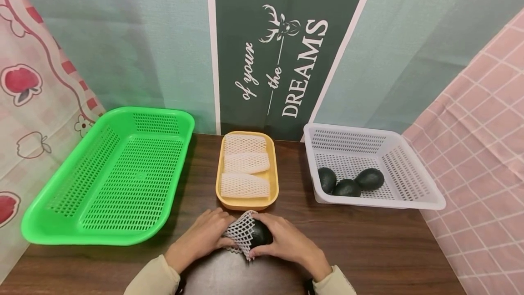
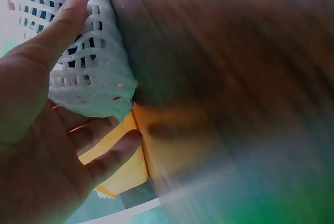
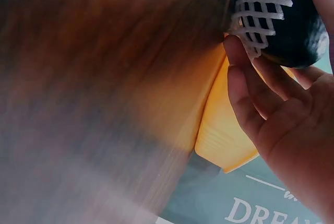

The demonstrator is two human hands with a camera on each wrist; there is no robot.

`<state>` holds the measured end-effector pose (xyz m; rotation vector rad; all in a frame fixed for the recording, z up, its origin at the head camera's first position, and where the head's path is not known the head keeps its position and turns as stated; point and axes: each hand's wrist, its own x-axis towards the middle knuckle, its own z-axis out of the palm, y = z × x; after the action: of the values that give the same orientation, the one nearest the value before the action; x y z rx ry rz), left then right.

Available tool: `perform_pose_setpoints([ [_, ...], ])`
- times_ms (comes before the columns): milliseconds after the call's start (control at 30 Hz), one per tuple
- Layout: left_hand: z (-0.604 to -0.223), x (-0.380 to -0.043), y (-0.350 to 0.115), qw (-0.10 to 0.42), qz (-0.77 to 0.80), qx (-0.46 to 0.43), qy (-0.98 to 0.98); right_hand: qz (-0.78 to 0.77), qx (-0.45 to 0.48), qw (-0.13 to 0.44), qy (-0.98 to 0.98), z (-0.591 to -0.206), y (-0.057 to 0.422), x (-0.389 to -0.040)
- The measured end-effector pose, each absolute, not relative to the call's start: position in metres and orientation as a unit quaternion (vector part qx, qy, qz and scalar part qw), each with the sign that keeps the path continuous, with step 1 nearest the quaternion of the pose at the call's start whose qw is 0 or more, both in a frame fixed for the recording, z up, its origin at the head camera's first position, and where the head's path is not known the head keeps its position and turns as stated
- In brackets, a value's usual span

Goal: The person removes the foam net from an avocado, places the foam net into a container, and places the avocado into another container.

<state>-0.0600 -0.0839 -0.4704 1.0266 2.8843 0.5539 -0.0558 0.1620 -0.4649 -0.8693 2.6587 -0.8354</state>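
Observation:
A dark avocado (image 1: 261,234) sits partly inside a white foam net sleeve (image 1: 240,232), low over the table in front of the yellow tray. My left hand (image 1: 208,232) grips the sleeve's closed-in end, its thumb (image 2: 73,12) lying across the mesh in the left wrist view. From the other side my right hand (image 1: 287,239) holds the avocado's bare end, with thumb and fingers around it and the sleeve's edge. In the right wrist view, the mesh (image 3: 261,10) covers one side of the avocado (image 3: 297,31), while its rounded end shows uncovered.
Several foam sleeves (image 1: 245,185) lie in the yellow tray (image 1: 247,203) just beyond my hands. A white basket (image 1: 380,201) at right holds 3 avocados (image 1: 370,179). At left a green basket (image 1: 135,181) stands on the brown wooden table (image 1: 368,245). Curtains hang behind and beside.

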Motion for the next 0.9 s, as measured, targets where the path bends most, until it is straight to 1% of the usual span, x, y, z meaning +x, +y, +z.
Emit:
perform_pose_setpoints([
  [267,-0.471,-0.064,-0.089,-0.009,0.216,0.362,0.907,-0.312,-0.299,0.065,0.899,-0.452,0.177,-0.058],
  [367,-0.467,-0.065,-0.092,-0.013,0.225,0.361,0.905,-0.33,-0.301,0.042,0.894,-0.446,0.186,-0.059],
  [533,-0.457,-0.064,-0.096,-0.039,0.216,0.358,0.908,-0.346,-0.296,0.0,0.89,-0.434,0.199,-0.059],
  [767,-0.436,-0.061,-0.1,-0.073,0.193,0.353,0.913,-0.348,-0.288,-0.104,0.886,-0.417,0.221,-0.062],
  [900,-0.426,-0.063,-0.099,-0.113,0.192,0.356,0.908,-0.351,-0.262,-0.147,0.887,-0.406,0.235,-0.062],
])
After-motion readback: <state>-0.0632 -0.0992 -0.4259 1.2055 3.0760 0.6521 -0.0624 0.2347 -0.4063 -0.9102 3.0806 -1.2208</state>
